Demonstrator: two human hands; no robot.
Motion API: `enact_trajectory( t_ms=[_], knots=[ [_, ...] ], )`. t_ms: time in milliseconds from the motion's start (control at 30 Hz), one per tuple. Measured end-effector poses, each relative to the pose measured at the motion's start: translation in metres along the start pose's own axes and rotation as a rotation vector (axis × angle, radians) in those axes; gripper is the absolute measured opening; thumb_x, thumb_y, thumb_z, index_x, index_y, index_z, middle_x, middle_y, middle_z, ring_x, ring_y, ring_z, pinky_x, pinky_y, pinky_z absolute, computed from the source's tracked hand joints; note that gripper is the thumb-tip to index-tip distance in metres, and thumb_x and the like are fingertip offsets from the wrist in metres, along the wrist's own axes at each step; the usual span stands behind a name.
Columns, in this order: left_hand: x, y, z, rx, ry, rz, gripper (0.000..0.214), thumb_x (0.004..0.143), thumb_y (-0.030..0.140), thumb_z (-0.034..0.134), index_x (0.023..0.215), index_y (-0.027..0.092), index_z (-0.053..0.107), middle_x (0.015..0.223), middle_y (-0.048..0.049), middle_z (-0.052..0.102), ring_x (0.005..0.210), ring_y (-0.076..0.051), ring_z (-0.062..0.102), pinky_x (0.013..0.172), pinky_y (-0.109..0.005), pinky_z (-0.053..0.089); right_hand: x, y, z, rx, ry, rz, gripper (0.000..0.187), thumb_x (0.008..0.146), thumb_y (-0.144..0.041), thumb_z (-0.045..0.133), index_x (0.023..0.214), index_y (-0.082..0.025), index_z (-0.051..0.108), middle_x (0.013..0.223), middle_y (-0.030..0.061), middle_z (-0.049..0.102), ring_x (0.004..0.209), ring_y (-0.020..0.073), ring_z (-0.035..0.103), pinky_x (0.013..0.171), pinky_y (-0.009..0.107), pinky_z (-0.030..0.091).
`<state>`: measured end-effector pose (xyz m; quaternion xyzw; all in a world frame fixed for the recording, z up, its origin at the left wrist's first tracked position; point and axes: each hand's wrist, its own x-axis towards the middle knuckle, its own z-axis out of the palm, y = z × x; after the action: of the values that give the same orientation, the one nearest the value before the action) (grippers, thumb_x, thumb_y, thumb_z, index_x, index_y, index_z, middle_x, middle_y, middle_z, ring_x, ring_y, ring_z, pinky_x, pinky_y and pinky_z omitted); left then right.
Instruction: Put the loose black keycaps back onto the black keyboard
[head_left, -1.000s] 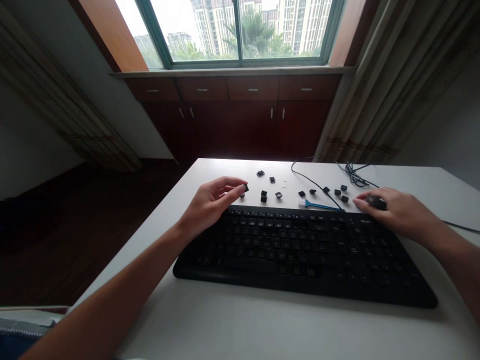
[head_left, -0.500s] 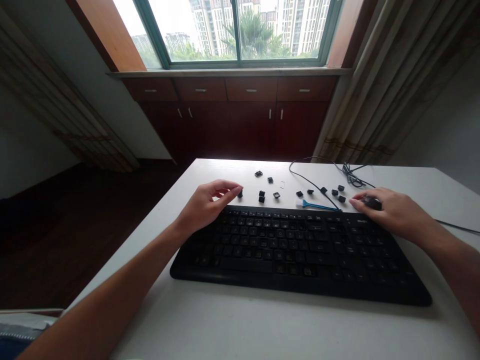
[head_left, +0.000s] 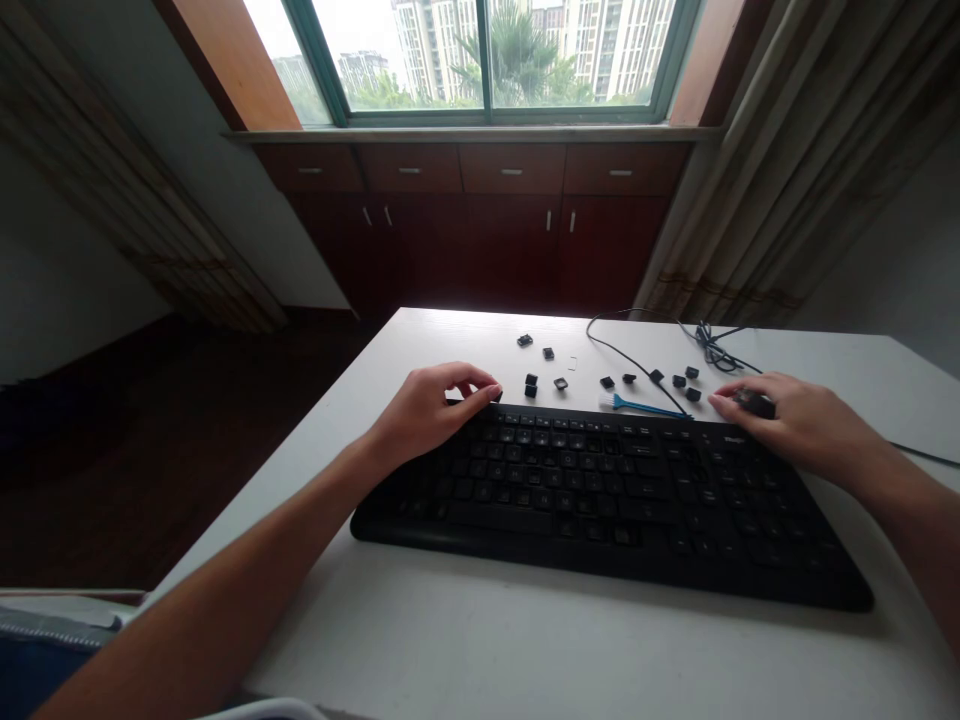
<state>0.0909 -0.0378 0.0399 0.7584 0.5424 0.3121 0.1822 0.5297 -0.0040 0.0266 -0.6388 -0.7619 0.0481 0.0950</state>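
My left hand (head_left: 442, 405) pinches a small black keycap (head_left: 496, 396) between thumb and fingertips, just above the back edge of the black keyboard (head_left: 555, 555). Some of the keyboard's key positions lack caps. Beyond the keyboard's right back corner, my right hand (head_left: 806, 415) is closed around a small dark rounded object (head_left: 752, 402), whose kind I cannot make out. Between the hands, loose keycaps (head_left: 561, 384) lie behind the keyboard. A blue brush (head_left: 649, 406) with pale bristles lies there too, close to the keyboard's back edge.
The keyboard rests on a white table (head_left: 600, 650). A black cable (head_left: 637, 355) loops across the table's back, with a tied bundle (head_left: 712, 345) at the right. Further off stand dark red cabinets (head_left: 510, 245) under a window.
My left hand has moved slightly right and down with the keycap, nearer the keyboard's back edge. My right hand keeps its hold on the dark object. The whole view has shifted a little.
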Motion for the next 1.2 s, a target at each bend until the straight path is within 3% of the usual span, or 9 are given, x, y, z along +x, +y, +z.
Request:
enact_trajectory(
  t_ms=[267, 467, 633, 767, 900, 1033, 1200],
  knots=[
    [0.002, -0.012, -0.001, 0.097, 0.030, -0.045, 0.032, 0.091, 0.052, 0.061, 0.096, 0.025, 0.078, 0.091, -0.0006, 0.077, 0.076, -0.017, 0.066, 0.075, -0.031, 0.052, 0.000, -0.002, -0.003, -0.021, -0.018, 0.018, 0.052, 0.091, -0.064, 0.048, 0.108, -0.021, 0.073, 0.117, 0.0123, 0.070, 0.102, 0.0335, 0.065, 0.083, 0.042, 0.050],
    [0.001, -0.005, -0.001, 0.028, -0.003, -0.016, 0.037, 0.090, 0.056, 0.060, 0.096, 0.024, 0.078, 0.094, -0.0027, 0.078, 0.082, -0.020, 0.069, 0.077, -0.032, 0.053, -0.001, -0.004, -0.004, -0.034, -0.021, -0.002, 0.053, 0.092, -0.063, 0.048, 0.110, -0.020, 0.073, 0.117, 0.0145, 0.070, 0.101, 0.0346, 0.065, 0.081, 0.043, 0.050],
    [-0.002, 0.011, -0.008, -0.112, -0.116, 0.054, 0.033, 0.091, 0.052, 0.062, 0.095, 0.023, 0.077, 0.093, -0.0025, 0.077, 0.085, -0.019, 0.069, 0.080, -0.031, 0.054, 0.000, -0.001, -0.003, -0.033, -0.032, 0.013, 0.053, 0.091, -0.064, 0.048, 0.109, -0.021, 0.073, 0.116, 0.0124, 0.070, 0.102, 0.0340, 0.065, 0.083, 0.043, 0.050],
    [-0.007, 0.025, -0.016, -0.262, -0.332, 0.118, 0.026, 0.086, 0.048, 0.069, 0.092, 0.024, 0.078, 0.089, -0.0043, 0.076, 0.080, -0.020, 0.070, 0.075, -0.033, 0.057, 0.001, -0.002, -0.003, -0.042, -0.058, 0.040, 0.054, 0.091, -0.064, 0.046, 0.112, -0.022, 0.073, 0.119, 0.0125, 0.068, 0.105, 0.0337, 0.063, 0.086, 0.043, 0.048],
    [-0.013, 0.035, -0.017, -0.278, -0.516, 0.207, 0.019, 0.088, 0.042, 0.068, 0.094, 0.027, 0.079, 0.091, -0.0055, 0.076, 0.085, -0.022, 0.071, 0.083, -0.036, 0.058, 0.000, -0.004, -0.004, -0.047, -0.061, 0.038, 0.054, 0.092, -0.063, 0.046, 0.111, -0.021, 0.073, 0.119, 0.0127, 0.069, 0.105, 0.0333, 0.063, 0.086, 0.042, 0.048],
    [-0.017, 0.041, -0.011, -0.156, -0.539, 0.291, 0.014, 0.091, 0.034, 0.066, 0.095, 0.026, 0.076, 0.095, -0.0056, 0.075, 0.091, -0.022, 0.069, 0.090, -0.037, 0.055, -0.001, -0.004, -0.004, -0.058, -0.035, 0.025, 0.054, 0.091, -0.064, 0.046, 0.110, -0.021, 0.074, 0.116, 0.0131, 0.069, 0.099, 0.0334, 0.064, 0.081, 0.042, 0.049],
    [-0.030, 0.048, -0.008, -0.113, -0.470, 0.278, 0.014, 0.094, 0.033, 0.063, 0.097, 0.024, 0.072, 0.098, -0.0052, 0.073, 0.091, -0.020, 0.067, 0.090, -0.035, 0.054, 0.000, -0.003, -0.003, -0.070, -0.045, 0.032, 0.056, 0.091, -0.065, 0.046, 0.112, -0.021, 0.073, 0.116, 0.0138, 0.069, 0.098, 0.0338, 0.064, 0.079, 0.042, 0.049]
  ],
)
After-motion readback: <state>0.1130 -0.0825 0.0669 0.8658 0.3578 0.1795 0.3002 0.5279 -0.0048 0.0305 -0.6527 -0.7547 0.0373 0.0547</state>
